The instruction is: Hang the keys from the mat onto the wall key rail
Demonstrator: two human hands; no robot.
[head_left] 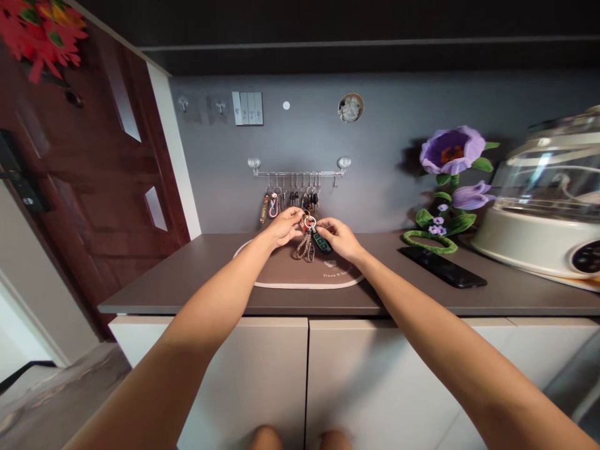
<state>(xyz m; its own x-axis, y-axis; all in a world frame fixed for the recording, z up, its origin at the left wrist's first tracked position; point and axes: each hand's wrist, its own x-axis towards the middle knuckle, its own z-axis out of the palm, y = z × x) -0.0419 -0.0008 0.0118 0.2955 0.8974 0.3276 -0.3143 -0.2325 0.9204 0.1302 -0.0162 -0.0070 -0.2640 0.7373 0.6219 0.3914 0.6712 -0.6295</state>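
Observation:
Both my arms reach out over a brown counter (pixel 197 275). My left hand (pixel 284 226) and my right hand (pixel 340 239) are pinched together on a bunch of keys (pixel 310 234). The bunch has a metal ring, a dark key fob and a braided strap that hangs down. It hovers above an oval brown mat (pixel 290 272) with a white rim. Just behind, a chrome hook rail (pixel 300 173) on the grey wall carries several more key bunches (pixel 290 201).
A black phone (pixel 443 267) lies on the counter to the right, beside a purple flower ornament (pixel 447 181) and a large white appliance with a clear lid (pixel 544 206). A dark red door (pixel 94 169) stands at the left. White cabinet doors (pixel 309 375) sit below.

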